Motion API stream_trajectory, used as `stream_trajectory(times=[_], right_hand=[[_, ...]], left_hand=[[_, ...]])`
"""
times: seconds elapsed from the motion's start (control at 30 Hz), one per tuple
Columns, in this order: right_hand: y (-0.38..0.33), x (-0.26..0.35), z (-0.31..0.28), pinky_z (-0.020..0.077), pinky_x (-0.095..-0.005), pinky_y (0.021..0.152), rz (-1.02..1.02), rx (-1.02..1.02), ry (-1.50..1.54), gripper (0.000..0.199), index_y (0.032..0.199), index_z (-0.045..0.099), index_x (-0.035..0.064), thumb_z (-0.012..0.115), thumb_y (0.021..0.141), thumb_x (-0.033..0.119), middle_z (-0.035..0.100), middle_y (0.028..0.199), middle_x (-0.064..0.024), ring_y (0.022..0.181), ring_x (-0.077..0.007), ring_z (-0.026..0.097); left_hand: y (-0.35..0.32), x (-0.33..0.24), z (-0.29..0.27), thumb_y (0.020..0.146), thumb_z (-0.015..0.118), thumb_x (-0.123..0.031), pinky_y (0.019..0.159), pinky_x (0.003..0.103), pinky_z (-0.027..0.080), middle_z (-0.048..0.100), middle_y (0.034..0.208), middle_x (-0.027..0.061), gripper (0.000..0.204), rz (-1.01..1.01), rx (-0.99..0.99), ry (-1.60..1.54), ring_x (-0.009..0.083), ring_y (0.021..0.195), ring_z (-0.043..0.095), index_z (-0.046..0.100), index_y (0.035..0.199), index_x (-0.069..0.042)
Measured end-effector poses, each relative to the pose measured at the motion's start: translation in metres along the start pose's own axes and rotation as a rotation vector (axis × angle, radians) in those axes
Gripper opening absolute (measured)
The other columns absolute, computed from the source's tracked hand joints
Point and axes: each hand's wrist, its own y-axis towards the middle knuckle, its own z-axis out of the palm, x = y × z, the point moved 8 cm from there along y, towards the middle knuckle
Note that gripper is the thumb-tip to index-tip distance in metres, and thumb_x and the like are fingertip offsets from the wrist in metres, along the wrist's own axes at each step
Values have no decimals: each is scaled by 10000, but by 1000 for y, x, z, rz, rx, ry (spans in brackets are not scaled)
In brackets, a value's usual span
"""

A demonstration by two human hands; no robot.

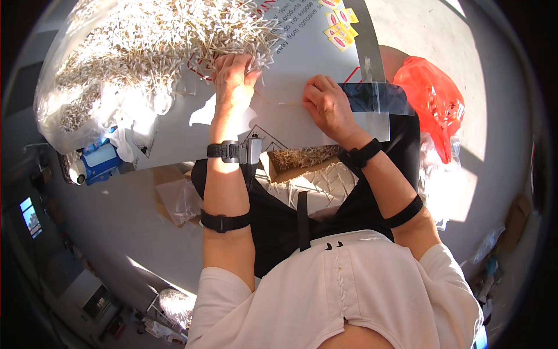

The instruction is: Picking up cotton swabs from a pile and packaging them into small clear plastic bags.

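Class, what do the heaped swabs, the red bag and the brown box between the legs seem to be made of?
Heaped swabs: slim, tan, matte sticks, perhaps wood or paper, with white tips, probably cotton; too small to be sure.
Red bag: thin plastic, shiny, judging by its crinkles and sunlit translucence.
Brown box: likely cardboard, dull, from its stiff, flat, papery walls.

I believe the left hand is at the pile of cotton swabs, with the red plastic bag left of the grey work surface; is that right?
Not quite: the head view shows the red plastic bag on the right of the grey work surface. The left hand is indeed at the pile of cotton swabs.
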Motion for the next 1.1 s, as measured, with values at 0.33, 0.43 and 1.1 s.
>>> stream_trajectory(times=[0.33, 0.43, 1.1], right_hand=[[8, -2, 1, 479, -393, 724, -12, -34, -21, 105, 737, 552, 32, 649, 699, 24, 554, 875, -103, 854, -309, 561], [10, -1, 3, 478, -393, 728, -24, -19, -17, 108, 734, 552, 34, 654, 697, 29, 554, 875, -103, 861, -310, 560], [-14, 8, 2, 450, -390, 787, -60, 84, 31, 98, 757, 566, 36, 650, 719, 71, 552, 926, -88, 915, -291, 548]], left_hand=[[-49, -29, -14, 626, 779, -36, 828, 402, 404, 552, 910, 7, 240, 79, 147, 73, 264, 968, 492, 631, 797, -116], [-66, -40, -12, 679, 712, -15, 803, 411, 410, 531, 874, 28, 183, 86, 162, 84, 283, 922, 484, 581, 774, -101], [-11, -10, -13, 629, 783, -67, 938, 458, 386, 547, 1100, 52, 454, 2, 59, 158, 280, 1102, 452, 665, 1064, -122]])
